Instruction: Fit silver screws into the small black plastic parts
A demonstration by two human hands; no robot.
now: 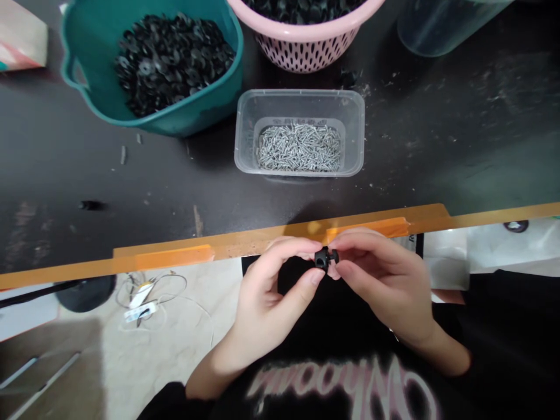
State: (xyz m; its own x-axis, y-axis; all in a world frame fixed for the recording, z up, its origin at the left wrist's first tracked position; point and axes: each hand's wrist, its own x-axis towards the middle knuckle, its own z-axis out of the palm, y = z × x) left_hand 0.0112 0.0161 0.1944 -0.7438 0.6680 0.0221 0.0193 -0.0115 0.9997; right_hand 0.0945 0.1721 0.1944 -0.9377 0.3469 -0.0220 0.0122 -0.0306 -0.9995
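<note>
Just off the table's front edge, my left hand (275,291) pinches a small black plastic part (321,259) between thumb and forefinger. My right hand (385,280) closes its thumb and fingertips on a narrower black piece (333,256), which meets the left part end to end. Whether the two are joined I cannot tell. Beyond the hands stands a clear plastic tub (300,105) with many small silver metal pins or screws (300,147) inside.
A teal basket (210,108) holds black disc-like parts (175,61). Behind the tub is a pink perforated basket (301,49) of black pieces; a clear container (433,29) stands right. Orange tape (170,256) lines the table edge. One black part (91,205) lies left.
</note>
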